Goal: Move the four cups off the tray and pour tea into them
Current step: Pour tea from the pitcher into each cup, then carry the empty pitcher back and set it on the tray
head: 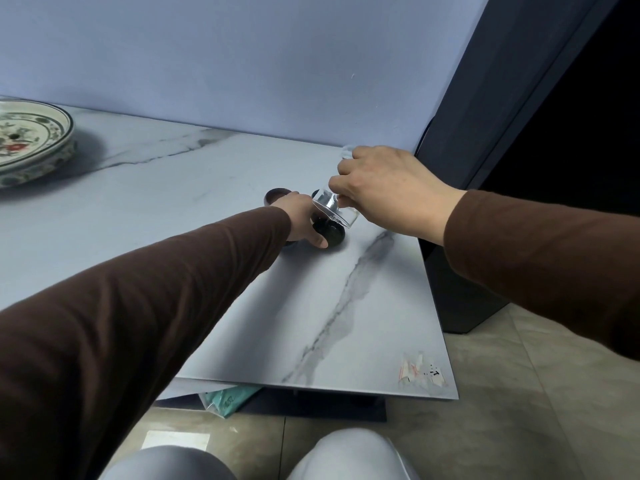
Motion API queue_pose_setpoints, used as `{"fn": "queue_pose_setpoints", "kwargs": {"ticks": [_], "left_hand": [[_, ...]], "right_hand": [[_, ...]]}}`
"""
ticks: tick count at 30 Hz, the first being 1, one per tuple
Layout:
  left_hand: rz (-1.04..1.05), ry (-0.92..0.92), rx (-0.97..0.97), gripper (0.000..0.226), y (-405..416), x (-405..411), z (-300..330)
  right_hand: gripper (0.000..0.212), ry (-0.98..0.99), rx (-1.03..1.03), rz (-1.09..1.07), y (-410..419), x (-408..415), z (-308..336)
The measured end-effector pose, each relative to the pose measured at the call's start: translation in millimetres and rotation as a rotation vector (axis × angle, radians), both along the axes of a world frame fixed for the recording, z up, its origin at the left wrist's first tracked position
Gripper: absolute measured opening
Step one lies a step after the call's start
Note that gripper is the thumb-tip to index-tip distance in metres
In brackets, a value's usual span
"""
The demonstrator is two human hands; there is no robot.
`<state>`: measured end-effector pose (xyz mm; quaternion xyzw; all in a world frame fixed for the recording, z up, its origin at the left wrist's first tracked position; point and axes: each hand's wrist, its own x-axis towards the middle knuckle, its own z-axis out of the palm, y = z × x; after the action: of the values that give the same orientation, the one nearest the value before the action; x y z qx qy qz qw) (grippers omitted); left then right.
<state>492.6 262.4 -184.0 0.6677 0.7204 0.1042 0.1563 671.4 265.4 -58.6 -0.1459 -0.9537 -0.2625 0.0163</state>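
My right hand (384, 192) grips a clear glass pitcher (334, 211) and holds it tipped down to the left, its mouth over a small dark cup (334, 235) on the marble table (214, 216). My left hand (304, 216) rests against that cup, thumb at its near side; whether the fingers close around it I cannot tell. Another dark cup (275, 195) stands just behind the left hand. A further dark cup edge (291, 244) shows under my left wrist. The painted ceramic tray (31, 143) lies at the far left with no cup on its visible part.
A blue wall runs along the table's back. A dark cabinet (512, 98) stands against the table's right side. The table's near right corner (446, 393) overhangs a tiled floor. My knees (349, 455) are below the front edge.
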Motion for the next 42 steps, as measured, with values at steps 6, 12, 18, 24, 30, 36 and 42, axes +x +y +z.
{"fn": "queue_pose_setpoints", "kwargs": {"ticks": [6,12,18,24,30,36,42], "left_hand": [[0.036,-0.009,-0.014,0.046,-1.8,0.5,0.2],[0.038,-0.017,-0.024,0.043,-1.5,1.1,1.7],[0.039,-0.015,-0.027,0.039,-3.8,1.4,3.9],[0.090,-0.040,-0.029,0.050,-6.9,3.9,6.9],[0.007,-0.046,-0.035,0.054,-5.2,1.5,6.7],[0.001,-0.017,-0.068,0.060,-6.9,3.8,10.7],[0.010,0.010,-0.052,0.070,-12.9,8.6,16.2]], "right_hand": [[0.011,-0.010,-0.009,-0.005,0.0,0.7,0.2],[0.012,-0.013,-0.019,0.000,1.1,1.2,-1.2],[0.014,-0.005,-0.024,0.004,3.2,2.3,-3.5],[0.011,0.027,-0.025,-0.020,5.3,2.4,-10.4],[0.017,0.128,-0.093,-0.053,14.6,11.8,-20.1],[0.025,0.347,-0.387,-0.294,29.4,24.4,-30.7],[0.025,0.566,-0.688,-0.598,36.6,37.6,-31.0]]}}
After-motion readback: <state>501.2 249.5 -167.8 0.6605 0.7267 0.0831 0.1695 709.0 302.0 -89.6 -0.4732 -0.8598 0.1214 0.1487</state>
